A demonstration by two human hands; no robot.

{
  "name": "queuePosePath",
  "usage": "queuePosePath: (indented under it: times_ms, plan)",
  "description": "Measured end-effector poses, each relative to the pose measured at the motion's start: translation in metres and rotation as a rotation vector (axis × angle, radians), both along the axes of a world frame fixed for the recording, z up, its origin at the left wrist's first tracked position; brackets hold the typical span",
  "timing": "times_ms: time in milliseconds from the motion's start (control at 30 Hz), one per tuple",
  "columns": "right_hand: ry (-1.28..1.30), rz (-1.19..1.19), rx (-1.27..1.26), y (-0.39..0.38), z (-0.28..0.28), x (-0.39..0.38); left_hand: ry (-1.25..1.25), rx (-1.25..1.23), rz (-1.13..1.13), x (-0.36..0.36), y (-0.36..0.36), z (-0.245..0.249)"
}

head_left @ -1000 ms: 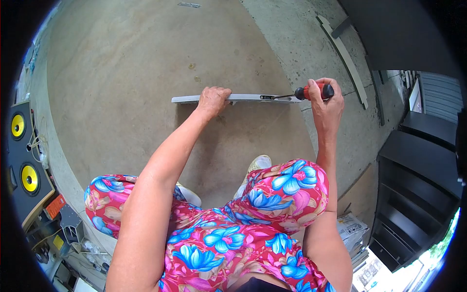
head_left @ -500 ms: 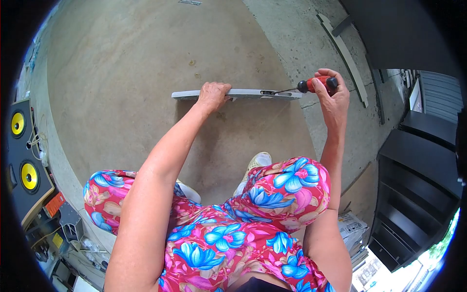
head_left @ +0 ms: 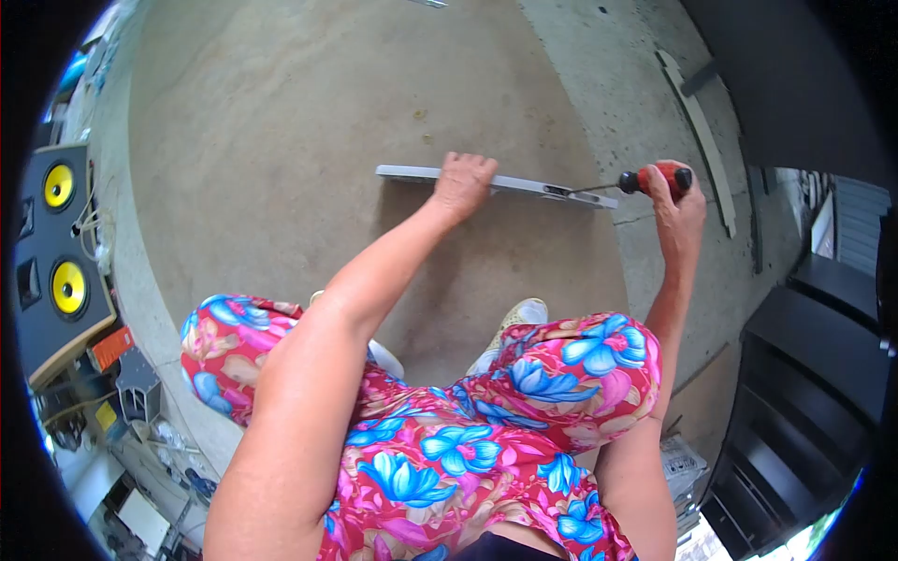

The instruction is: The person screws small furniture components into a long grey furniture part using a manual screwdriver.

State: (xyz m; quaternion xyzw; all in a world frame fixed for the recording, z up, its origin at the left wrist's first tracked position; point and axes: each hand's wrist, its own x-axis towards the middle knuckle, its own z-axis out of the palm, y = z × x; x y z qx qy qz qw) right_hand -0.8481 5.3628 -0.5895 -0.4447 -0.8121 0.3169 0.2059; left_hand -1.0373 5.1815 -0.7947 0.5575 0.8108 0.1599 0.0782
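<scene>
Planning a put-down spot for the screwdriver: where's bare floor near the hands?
Free: brown floor left of the white panel; also between the panel and the right shoe. Crowded: far left, speaker box and orange box; far right, pale strip and black cabinets.

The head view has turned, the white panel (head_left: 519, 185) now sloping down toward the screwdriver (head_left: 644, 180).

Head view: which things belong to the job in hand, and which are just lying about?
In the job:
- screwdriver, in the right hand
- white-edged board, gripped by the left hand

Just lying about:
- speaker with yellow cones
- pale strip on the floor
- orange object
</scene>
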Motion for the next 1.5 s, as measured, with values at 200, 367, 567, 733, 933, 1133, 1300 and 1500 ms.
queuePosePath:
  times_ms: [200, 367, 567, 733, 933, 1133, 1300, 1500]
  plan:
    - [0.070, -0.009, -0.068, 0.001, -0.006, 0.000, -0.042, -0.006, 0.020, 0.011, 0.004, 0.000]
    - [0.024, 0.019, -0.056, 0.002, -0.003, 0.006, -0.118, -0.030, 0.037, 0.004, 0.004, 0.001]
    - [0.040, 0.173, -0.114, -0.002, 0.009, 0.010, -0.232, -0.093, 0.011, -0.005, 0.005, 0.007]
    - [0.062, 0.212, -0.162, -0.007, 0.012, 0.008, -0.273, -0.160, 0.078, -0.008, 0.010, 0.011]
    - [0.057, 0.185, -0.134, -0.012, 0.002, 0.004, -0.392, -0.184, 0.223, -0.010, 0.009, 0.009]
    - [0.208, 0.078, -0.088, -0.011, -0.013, 0.006, -0.544, -0.230, 0.217, -0.025, 0.012, 0.009]
    - [0.337, -0.027, -0.126, -0.007, -0.018, 0.008, -0.717, -0.438, 0.083, -0.067, 0.006, -0.020]
    - [0.483, -0.115, -0.198, -0.011, -0.023, 0.014, -1.028, -0.511, 0.189, -0.092, -0.012, 0.010]
